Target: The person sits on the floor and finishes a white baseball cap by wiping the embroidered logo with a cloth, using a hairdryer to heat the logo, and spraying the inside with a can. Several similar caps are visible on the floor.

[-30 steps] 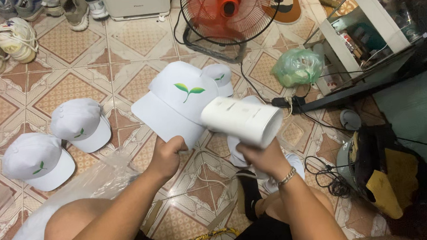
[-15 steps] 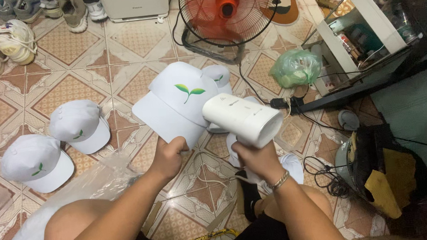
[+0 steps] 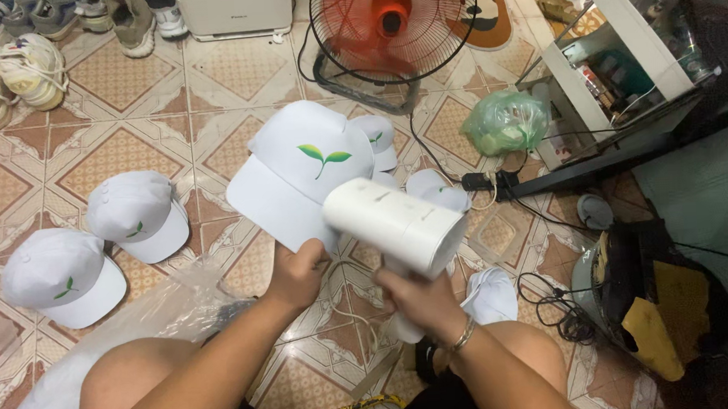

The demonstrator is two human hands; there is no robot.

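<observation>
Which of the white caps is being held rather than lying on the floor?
The cap with the large green leaf mark, gripped at its brim by the left hand. The other caps lie on the tiles.

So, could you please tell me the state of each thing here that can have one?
Left hand: closed on the brim of the held cap.
Right hand: closed on the handle of the hair dryer.
Held cap: lifted off the floor, leaf logo facing up.
Hair dryer: held up, barrel pointing at the held cap.
Fan: blades blurred, so spinning.
Two caps: lying on the tiled floor, crown up.
Green bag: bunched shut.
</observation>
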